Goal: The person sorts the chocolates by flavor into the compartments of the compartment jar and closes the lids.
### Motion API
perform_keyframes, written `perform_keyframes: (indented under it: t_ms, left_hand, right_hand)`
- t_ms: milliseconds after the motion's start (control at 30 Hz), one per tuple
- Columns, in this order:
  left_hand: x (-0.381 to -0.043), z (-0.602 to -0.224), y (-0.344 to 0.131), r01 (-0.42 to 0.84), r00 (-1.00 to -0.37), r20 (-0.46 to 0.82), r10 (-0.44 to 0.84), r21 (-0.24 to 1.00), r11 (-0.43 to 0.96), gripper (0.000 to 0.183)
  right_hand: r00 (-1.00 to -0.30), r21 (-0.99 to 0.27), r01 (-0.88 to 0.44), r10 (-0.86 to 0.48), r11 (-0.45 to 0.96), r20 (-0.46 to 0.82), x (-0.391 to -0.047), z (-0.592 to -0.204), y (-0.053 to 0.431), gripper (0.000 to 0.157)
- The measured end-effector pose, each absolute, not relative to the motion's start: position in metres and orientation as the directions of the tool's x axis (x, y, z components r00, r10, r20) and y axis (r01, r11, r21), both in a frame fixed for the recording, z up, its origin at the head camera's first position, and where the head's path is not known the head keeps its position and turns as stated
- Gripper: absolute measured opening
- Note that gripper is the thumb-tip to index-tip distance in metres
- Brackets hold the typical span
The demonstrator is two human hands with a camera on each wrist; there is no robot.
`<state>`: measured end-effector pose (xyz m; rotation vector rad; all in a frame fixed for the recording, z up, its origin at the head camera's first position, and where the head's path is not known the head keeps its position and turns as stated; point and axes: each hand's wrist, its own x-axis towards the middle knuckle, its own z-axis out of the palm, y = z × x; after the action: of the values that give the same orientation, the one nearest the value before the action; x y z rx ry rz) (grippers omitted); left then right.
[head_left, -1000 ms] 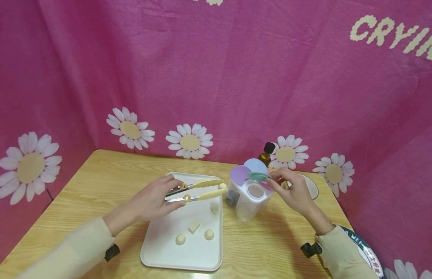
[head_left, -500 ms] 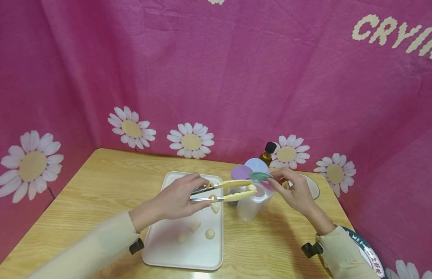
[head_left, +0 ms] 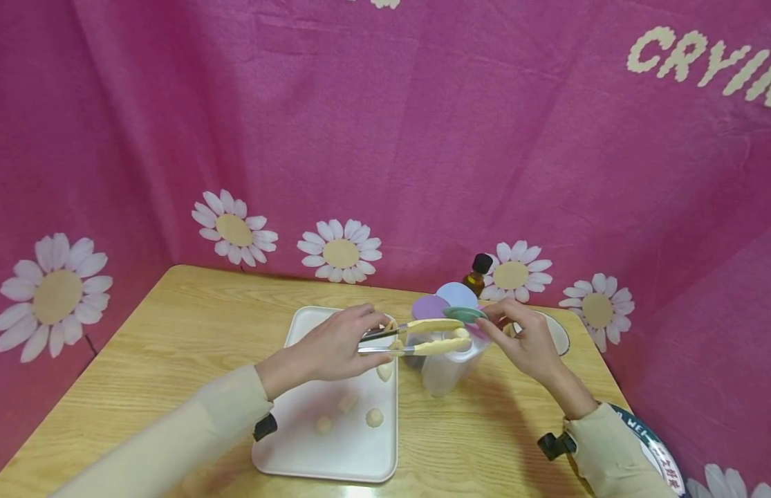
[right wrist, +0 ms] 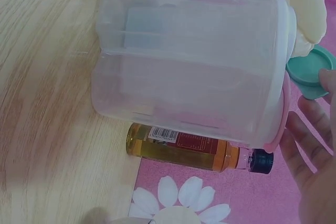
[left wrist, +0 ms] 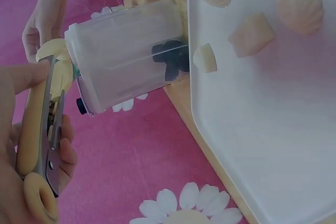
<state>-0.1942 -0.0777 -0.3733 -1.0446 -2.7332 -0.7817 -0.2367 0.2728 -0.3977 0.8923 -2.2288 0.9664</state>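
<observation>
My left hand [head_left: 341,346] grips metal tongs with yellow tips [head_left: 435,347]. Between the tips is a small cream-coloured moulded piece [head_left: 462,336], right over the open mouth of a clear multi-compartment container [head_left: 444,377]. With its thumb and fingers my right hand [head_left: 525,339] pinches the raised green flip lid [head_left: 465,315]. The purple lid [head_left: 430,308] and blue lid [head_left: 457,295] lie closed. Dark pieces [left wrist: 170,59] show inside one compartment in the left wrist view. Several similar pale pieces, one a ridged round [head_left: 375,418], lie on the white tray [head_left: 335,460].
Behind the container stands a small bottle [head_left: 475,280] with a black cap, its amber contents [right wrist: 184,148] plain in the right wrist view. A pale dish [head_left: 556,333] sits behind my right hand. A round printed object [head_left: 659,449] is at the right table edge.
My left hand has carried the tongs and the cream piece rightward from over the tray to the container's mouth. The right hand keeps holding the green lid up.
</observation>
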Motion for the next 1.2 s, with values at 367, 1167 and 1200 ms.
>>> perform_keyframes:
  t_ms: [367,1167,1200]
  left_hand:
    - [-0.186,-0.372,-0.092,0.639,-0.766,0.285,0.576,0.437,0.633,0.046]
    - [-0.185,-0.423,-0.17,0.531,-0.837,0.095,0.539,0.38,0.758,0.044]
    - [-0.186,-0.427,-0.17,0.533,-0.835,0.091,0.543,0.38,0.756,0.044]
  right_hand:
    - [-0.625,-0.41,-0.749,-0.348,0.521,0.699,-0.237,-0.399,0.272,0.03]
    - [-0.629,-0.405,-0.743,-0.349,0.532,0.695,-0.237,-0.399,0.273,0.03]
    - [-0.627,-0.404,-0.745,-0.349,0.531,0.697,-0.237,-0.4,0.273,0.03]
